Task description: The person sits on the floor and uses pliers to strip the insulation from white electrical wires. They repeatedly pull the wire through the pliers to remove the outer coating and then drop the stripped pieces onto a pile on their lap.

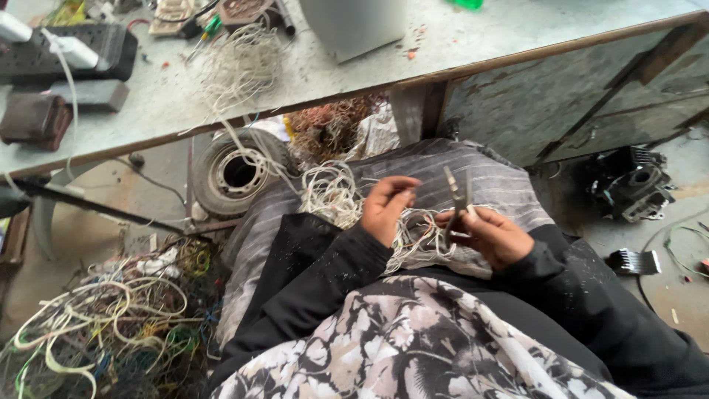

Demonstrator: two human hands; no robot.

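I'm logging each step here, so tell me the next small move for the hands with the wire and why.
Probably close the pliers in the right hand on a strand. Their jaws point up, apart, above the white wire tangle on the lap, and the left hand pinches strands beside them.

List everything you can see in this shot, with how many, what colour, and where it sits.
white wire bundle: one tangle, white, on the lap
pliers: one, metal, in the right hand
workbench: one, grey, across the top
power strip: one, black, bench left
motor stator: one, grey, under the bench
scrap wire heap: one, mixed colours, floor at left
engine part: one, dark, floor at right
left hand: on the wires
right hand: grips the pliers
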